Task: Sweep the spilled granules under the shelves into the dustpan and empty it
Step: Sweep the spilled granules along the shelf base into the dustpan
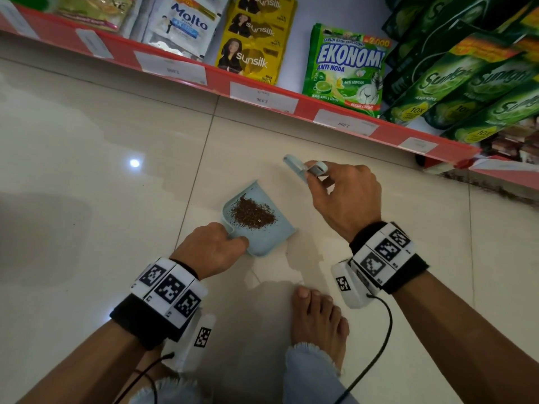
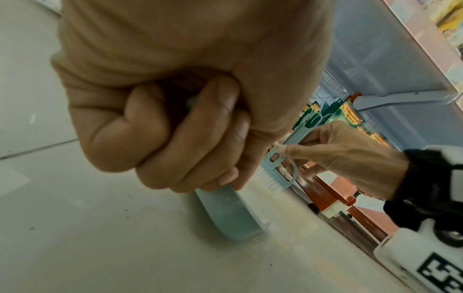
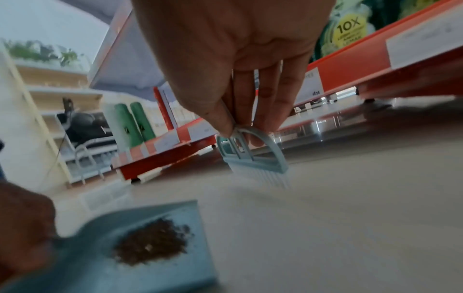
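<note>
- Down at floor level, a person is crouching in front of the red shelf edge [image 1: 221,83], one bare foot [image 1: 316,319] planted just behind the work.
- Left hand [image 1: 211,249] is wrapping its curled fingers around the handle of the pale blue dustpan [image 1: 262,240]; the left wrist view is showing the fist closed tight on that handle, presumably so the pan is not sliding or tipping.
- Dustpan is sitting on the tiled floor [image 1: 87,141], open lip pointing away toward the shelves, which looks like the sensible way to be receiving whatever is being pushed out from under them.
- Brown granules [image 1: 252,212] are lying in a heap inside the pan, toward its middle; only a few stray specks are showing around the pile.
- Right hand [image 1: 344,196] is pinching the small blue brush [image 1: 300,167] by its looped top between thumb and fingertips, a light grip rather than a fist.
- Brush is hanging bristles-down beyond the pan's lip, between pan and shelf base; whether the bristles are touching the tile I cannot tell.
- Judging by this, most of the sweeping is looking done, and the emptying step is not yet started.
- Dark grit is showing along the shelf foot at far right [image 1: 495,188]; whether it is more spill or just grime is unclear.
- Risk worth noting: lifting the pan unevenly would probably be spilling the heap over the open lip.
</note>
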{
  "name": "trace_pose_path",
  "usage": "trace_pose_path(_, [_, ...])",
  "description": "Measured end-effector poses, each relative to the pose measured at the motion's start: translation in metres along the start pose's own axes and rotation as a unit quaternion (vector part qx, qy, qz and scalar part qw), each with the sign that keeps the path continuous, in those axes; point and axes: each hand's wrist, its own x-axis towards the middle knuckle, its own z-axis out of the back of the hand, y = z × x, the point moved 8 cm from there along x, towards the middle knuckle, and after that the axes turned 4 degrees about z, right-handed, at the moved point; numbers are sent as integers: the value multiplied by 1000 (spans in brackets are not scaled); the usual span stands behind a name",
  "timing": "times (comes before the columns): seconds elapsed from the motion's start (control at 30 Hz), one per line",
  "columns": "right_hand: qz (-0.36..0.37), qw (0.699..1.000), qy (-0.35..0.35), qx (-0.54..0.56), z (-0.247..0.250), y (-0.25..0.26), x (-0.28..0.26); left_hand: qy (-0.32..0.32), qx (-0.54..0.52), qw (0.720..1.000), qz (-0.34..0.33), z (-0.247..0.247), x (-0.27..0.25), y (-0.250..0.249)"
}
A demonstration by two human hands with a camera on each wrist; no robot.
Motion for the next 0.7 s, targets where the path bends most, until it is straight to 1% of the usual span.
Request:
trace_pose_path(0.03, [6,1000,8,-30,-3,-2,2,-1,1,1000,-1,0,0,0])
trace_pose_path(0.1, [29,996,64,-60,-17,0,1,-1,2,1000,-3,0,-1,1])
trace_pose_path(0.17, [61,990,121,-47,-32,8,-9,-4,1,1000,-6,0,-1,1])
trace_pose_path(0.2, [79,987,137,-37,-37,15,-15,-4,-2,1000,-8,0,-1,1])
trace_pose_path(0.27, [102,983,151,-13,-41,29,-27,-3,-9,1000,-11,0,0,3])
trace_pose_path(0.3, [97,983,154,6,-41,33,-31,-2,-9,1000,-12,-1,0,4])
trace_pose_path(0.4, [25,985,138,98,-35,27,-34,1,-9,1000,-9,-1,1,6])
trace_pose_path(0.47, [-15,985,100,136,-26,17,-33,2,-12,1000,-12,0,3,7])
trace_pose_path(0.5, [-26,987,75,139,-21,13,-33,2,-14,1000,-17,0,4,8])
trace_pose_path(0.57, [-42,992,34,112,-10,3,-31,1,-17,999,-30,2,7,9])
trace_pose_path(0.6, [-41,995,21,83,-9,2,-28,-2,-14,1000,-27,4,8,12])
trace_pose_path(0.63, [-48,998,3,45,-3,-4,-30,7,6,999,-37,3,12,7])
trace_pose_path(0.7, [-25,1000,17,7,-12,2,-27,-3,9,1000,-27,7,13,15])
